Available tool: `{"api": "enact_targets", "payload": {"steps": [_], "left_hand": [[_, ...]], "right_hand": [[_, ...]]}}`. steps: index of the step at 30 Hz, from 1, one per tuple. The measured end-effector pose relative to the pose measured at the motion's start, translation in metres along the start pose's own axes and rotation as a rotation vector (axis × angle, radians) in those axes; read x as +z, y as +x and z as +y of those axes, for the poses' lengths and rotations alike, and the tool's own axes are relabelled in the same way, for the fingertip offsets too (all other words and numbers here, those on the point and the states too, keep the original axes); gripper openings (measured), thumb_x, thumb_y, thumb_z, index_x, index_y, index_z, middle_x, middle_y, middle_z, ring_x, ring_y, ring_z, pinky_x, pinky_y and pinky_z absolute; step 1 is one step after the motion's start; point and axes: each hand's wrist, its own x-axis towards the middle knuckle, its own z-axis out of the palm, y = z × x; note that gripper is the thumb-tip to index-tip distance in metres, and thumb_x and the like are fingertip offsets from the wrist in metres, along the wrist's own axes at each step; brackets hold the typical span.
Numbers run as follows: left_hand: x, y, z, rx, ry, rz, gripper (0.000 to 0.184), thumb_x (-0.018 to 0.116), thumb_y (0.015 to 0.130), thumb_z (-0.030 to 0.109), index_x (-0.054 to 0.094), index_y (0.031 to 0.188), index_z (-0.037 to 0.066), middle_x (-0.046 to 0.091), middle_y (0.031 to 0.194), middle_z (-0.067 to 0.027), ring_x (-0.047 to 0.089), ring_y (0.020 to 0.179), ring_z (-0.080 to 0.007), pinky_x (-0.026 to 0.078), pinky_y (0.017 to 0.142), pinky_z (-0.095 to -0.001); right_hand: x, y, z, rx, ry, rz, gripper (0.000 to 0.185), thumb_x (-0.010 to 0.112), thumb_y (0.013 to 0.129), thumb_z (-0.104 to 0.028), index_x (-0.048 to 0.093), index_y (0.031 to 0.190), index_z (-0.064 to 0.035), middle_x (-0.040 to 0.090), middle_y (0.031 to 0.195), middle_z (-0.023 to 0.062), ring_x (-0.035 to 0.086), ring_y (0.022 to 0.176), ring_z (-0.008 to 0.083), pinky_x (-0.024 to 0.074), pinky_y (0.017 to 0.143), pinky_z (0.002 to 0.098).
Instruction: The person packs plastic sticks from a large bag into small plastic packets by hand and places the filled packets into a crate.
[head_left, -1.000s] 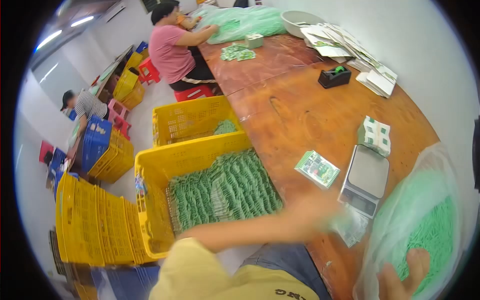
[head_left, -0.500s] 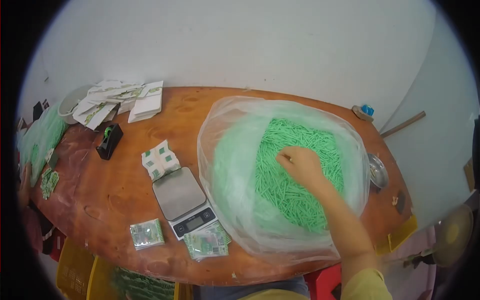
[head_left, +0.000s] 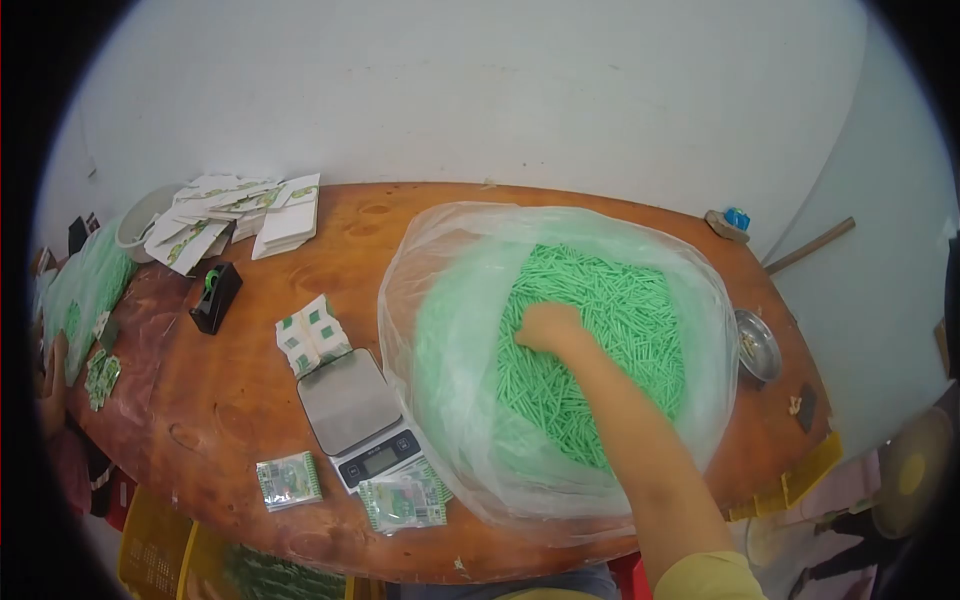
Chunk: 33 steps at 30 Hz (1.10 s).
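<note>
The person's right hand (head_left: 552,328), at the end of a bare forearm with a yellow sleeve, is down on the loose heap of thin, light-green sticks (head_left: 620,310). The heap fills a large, translucent plastic bag (head_left: 450,340) with its mouth spread wide, standing on the brown, glossy wooden table (head_left: 230,400). The fingers are curled in narrowly and point toward the left part of the heap. Sticks lie directly beneath the fingertips and just beside them, and more spread beyond the knuckles and to the right of the wrist. Whether any sticks are pinched inside the curled fingers cannot be told, since the back of the hand covers the grip. The forearm crosses above the near edge of the bag.

Left of the bag, and close against it, sits a flat digital scale with a grey metal plate (head_left: 350,400). A bundle of white paper with green squares (head_left: 312,335) touches the plate's far edge. A clear, green-printed plastic packet pile (head_left: 405,497) lies at the scale's near end, and a second, smaller stack of clear, green-edged packets (head_left: 288,481) lies to its left. Right of the bag, just beside it, stands a round, shiny metal bowl (head_left: 765,360).
</note>
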Motion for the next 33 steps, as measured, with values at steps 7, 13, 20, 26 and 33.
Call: {"api": "enact_targets", "payload": {"steps": [7, 13, 20, 26, 33], "left_hand": [[-0.002, 0.027, 0.176, 0.404, -0.649, -0.131, 0.024, 0.052, 0.09, 0.011, 0.057, 0.106, -0.006, 0.059, 0.106, -0.0225, 0.057, 0.097, -0.0357, 0.044, 0.088, -0.0425], [0.083, 0.017, 0.349, 0.596, -1.091, -0.607, 0.014, 0.062, 0.07, -0.003, 0.062, 0.083, 0.0, 0.062, 0.075, -0.0122, 0.06, 0.065, -0.0253, 0.047, 0.059, -0.032], [0.085, 0.013, 0.378, 0.254, -1.278, -0.742, 0.008, 0.058, 0.077, -0.001, 0.062, 0.083, -0.001, 0.064, 0.08, -0.0111, 0.06, 0.07, -0.019, 0.046, 0.065, -0.0279], [0.081, -0.04, 0.36, 0.073, -1.232, -0.899, 0.008, 0.055, 0.081, 0.001, 0.062, 0.085, -0.002, 0.064, 0.081, -0.01, 0.059, 0.076, -0.0175, 0.045, 0.071, -0.0271], [0.083, -0.043, 0.345, 0.005, -1.288, -0.921, 0.007, 0.057, 0.081, 0.0, 0.062, 0.085, -0.003, 0.064, 0.08, -0.0101, 0.06, 0.075, -0.0174, 0.045, 0.07, -0.0266]], "right_hand": [[0.015, -0.007, 0.054, -0.288, 0.378, 0.234, 0.032, 0.043, 0.084, -0.025, 0.049, 0.098, 0.0027, 0.061, 0.089, 0.0215, 0.058, 0.084, 0.0358, 0.0446, 0.074, 0.0417], [0.01, -0.041, 0.06, -0.436, 0.725, 0.33, 0.027, 0.041, 0.087, -0.024, 0.043, 0.098, 0.0014, 0.062, 0.084, 0.019, 0.058, 0.081, 0.0336, 0.0441, 0.071, 0.0411], [0.011, -0.072, 0.084, -0.246, 0.51, 0.474, 0.036, 0.05, 0.087, -0.034, 0.052, 0.095, 0.001, 0.063, 0.076, 0.0174, 0.062, 0.073, 0.0282, 0.0469, 0.061, 0.0375], [0.05, -0.055, 0.031, -0.013, 0.147, 0.377, 0.037, 0.058, 0.082, -0.037, 0.06, 0.08, -0.0006, 0.062, 0.068, 0.0153, 0.061, 0.064, 0.032, 0.0468, 0.057, 0.0408], [0.064, -0.054, 0.059, -0.18, 0.419, 0.569, 0.026, 0.057, 0.081, -0.028, 0.056, 0.087, -0.003, 0.061, 0.07, 0.0158, 0.06, 0.067, 0.0333, 0.0455, 0.061, 0.0414]]}}
